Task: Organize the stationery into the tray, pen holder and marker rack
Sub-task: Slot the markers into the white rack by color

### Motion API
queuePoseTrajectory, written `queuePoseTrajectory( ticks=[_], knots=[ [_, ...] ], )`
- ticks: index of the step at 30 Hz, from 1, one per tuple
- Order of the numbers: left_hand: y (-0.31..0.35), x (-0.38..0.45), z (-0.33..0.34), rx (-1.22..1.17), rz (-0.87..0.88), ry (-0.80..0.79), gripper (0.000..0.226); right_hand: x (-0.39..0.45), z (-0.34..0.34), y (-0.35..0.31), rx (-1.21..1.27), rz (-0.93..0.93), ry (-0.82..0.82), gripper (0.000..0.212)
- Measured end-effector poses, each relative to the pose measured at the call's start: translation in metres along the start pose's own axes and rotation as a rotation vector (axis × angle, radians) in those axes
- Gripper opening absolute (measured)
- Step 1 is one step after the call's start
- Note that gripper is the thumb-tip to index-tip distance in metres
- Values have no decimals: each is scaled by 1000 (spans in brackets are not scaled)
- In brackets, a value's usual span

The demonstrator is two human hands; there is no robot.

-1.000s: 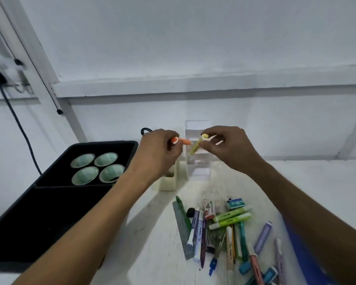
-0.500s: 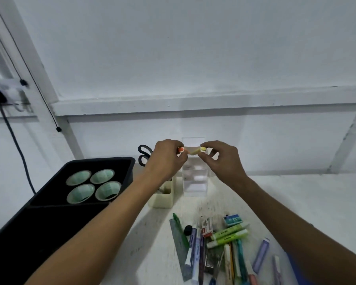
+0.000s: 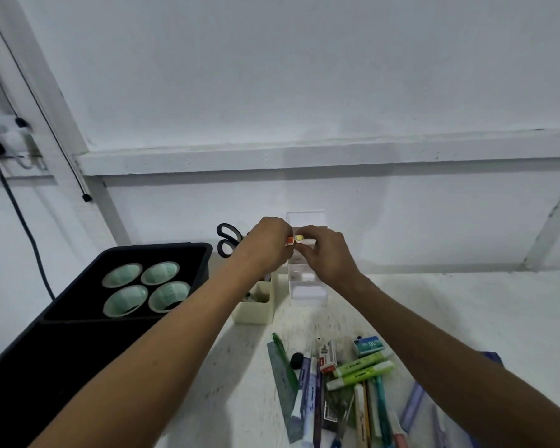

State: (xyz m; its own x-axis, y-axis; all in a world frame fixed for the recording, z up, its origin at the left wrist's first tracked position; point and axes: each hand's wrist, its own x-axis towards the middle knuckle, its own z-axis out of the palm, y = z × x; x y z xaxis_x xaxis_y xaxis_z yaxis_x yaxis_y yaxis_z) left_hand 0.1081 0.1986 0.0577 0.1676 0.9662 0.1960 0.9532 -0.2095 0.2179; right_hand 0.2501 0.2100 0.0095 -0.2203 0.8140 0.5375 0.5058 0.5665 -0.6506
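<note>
White table [image 3: 466, 318] under me, white wall behind. Nearest me, a loose heap of stationery: a ruler [image 3: 283, 379], two green highlighters [image 3: 361, 371] lying side by side, pens, markers, a small staple box [image 3: 328, 356]. Off to my left, the black tray [image 3: 188, 253] with four rolls of tape [image 3: 146, 290] in its far compartment. Past the heap, a cream pen holder [image 3: 256, 307] with black scissors [image 3: 228, 240] standing up behind it, and right beside it the clear marker rack [image 3: 306, 279]. Up over the rack, my left hand [image 3: 267, 245] pinches an orange-capped marker [image 3: 290, 240], fingers closed around it. My right hand [image 3: 325, 253] pinches a yellow-capped marker [image 3: 299, 238] the same way. The two caps sit just beside each other.
</note>
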Motion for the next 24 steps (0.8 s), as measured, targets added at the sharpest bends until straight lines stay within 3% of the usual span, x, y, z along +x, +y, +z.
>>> queuePoseTrajectory(
  ticks=[7, 17, 24],
  knots=[
    [-9, 12, 7, 26, 45, -6, 12, 7, 3, 10, -108, -44, -53, 25],
    [-16, 18, 11, 72, 92, -2, 19, 12, 10, 18, -159, -44, -66, 22],
    [-20, 18, 11, 33, 85, 4, 20, -1, 3, 11, -135, -149, 23, 17]
  ],
)
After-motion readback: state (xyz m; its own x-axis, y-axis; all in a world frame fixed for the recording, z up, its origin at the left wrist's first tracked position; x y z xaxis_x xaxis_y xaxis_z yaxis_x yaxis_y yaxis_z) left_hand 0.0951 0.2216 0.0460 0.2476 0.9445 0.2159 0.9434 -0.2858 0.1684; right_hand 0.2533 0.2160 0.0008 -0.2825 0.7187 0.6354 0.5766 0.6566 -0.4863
